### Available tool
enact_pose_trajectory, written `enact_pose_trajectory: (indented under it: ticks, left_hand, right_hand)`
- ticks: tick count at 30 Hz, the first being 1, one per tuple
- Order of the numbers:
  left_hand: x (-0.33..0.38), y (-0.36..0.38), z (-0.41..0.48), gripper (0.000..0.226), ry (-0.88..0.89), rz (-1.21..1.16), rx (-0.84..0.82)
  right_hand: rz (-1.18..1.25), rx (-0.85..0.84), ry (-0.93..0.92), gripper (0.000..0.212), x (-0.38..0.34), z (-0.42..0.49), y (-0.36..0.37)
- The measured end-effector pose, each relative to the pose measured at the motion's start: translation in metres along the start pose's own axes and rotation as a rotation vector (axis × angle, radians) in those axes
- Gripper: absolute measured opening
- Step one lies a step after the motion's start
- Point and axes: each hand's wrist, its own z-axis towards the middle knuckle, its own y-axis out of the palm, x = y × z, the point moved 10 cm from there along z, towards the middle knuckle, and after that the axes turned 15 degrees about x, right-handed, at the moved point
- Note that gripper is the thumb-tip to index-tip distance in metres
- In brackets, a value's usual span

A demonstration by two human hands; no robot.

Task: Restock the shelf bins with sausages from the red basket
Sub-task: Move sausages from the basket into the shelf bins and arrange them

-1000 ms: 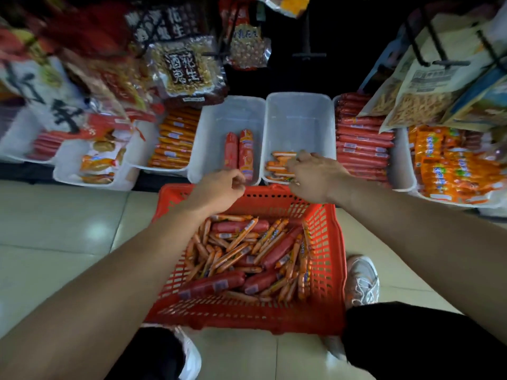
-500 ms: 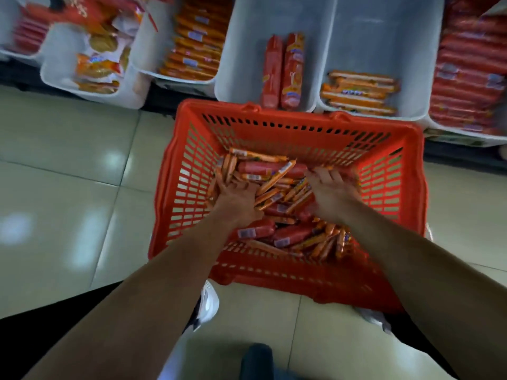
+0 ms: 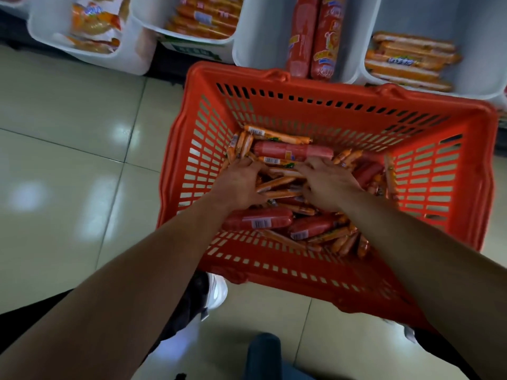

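In the head view, the red basket (image 3: 323, 105) sat on the tiled floor (image 3: 68, 165) at the centre of the picture, its far rim just in front of the white shelf bins along the top edge. Inside it lay a loose heap of sausages (image 3: 299, 223): many thin orange sticks mixed with a few thick red ones, one thick red sausage (image 3: 292, 152) lying crosswise toward 12 o'clock of the pile and another (image 3: 256, 220) toward 7 o'clock.

Both hands reached down into the basket. The left hand (image 3: 241, 185) rested on the pile at about 9 o'clock, fingers curled down into the thin sticks; whether its grip had closed on any of them could not be told. The right hand (image 3: 327, 185) lay just beside it at about 3 o'clock, fingers spread and pressed into the sausages, and its grip could not be told either.

Among the bins, one at 12 o'clock (image 3: 247, 50) held two thick red sausages (image 3: 314, 37) standing side by side. The bin at 1 o'clock (image 3: 472, 86) held a low stack of thin orange sausages (image 3: 408, 60). The bin at 11 o'clock (image 3: 148, 20) was full of orange sticks, and one at 10 o'clock (image 3: 129, 58) held bagged snacks (image 3: 93, 26). A white shoe (image 3: 216, 292) showed below the basket's near left corner.
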Motion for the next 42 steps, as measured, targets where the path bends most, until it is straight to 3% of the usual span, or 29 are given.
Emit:
enact_pose_trajectory:
  ticks: [4,8,16,22,26,30,38,42]
  left_hand:
    - [-0.022,-0.002,-0.016,0.090,0.016,0.103,-0.026]
    - [-0.021,-0.004,-0.016,0.086,0.073,0.201,-0.042]
    - [-0.035,0.000,-0.008,0.077,-0.072,0.225,-0.151]
    - [-0.031,-0.005,-0.014,0.068,-0.110,0.060,-0.138]
    - [-0.028,-0.005,-0.020,0.066,-0.140,-0.084,-0.200]
    - [-0.030,0.000,-0.022,0.060,-0.212,-0.297,-0.212]
    - [-0.032,-0.001,-0.018,0.052,-0.219,-0.337,-0.129]
    - [-0.033,-0.021,-0.009,0.047,-0.212,-0.362,-0.014]
  right_hand:
    - [0.048,0.027,0.002,0.083,-0.020,0.000,0.002]
    - [0.068,0.032,0.029,0.102,-0.026,0.013,-0.002]
    - [0.048,-0.036,-0.016,0.115,-0.030,0.018,0.012]
    - [-0.047,-0.105,-0.068,0.108,-0.034,0.033,-0.004]
    - [0.061,-0.163,0.013,0.122,-0.030,0.023,0.018]
    - [0.154,-0.096,0.036,0.106,-0.030,0.028,0.013]
    - [0.093,-0.102,-0.010,0.069,-0.030,0.025,0.001]
    - [0.119,-0.084,-0.005,0.065,-0.027,0.024,-0.012]
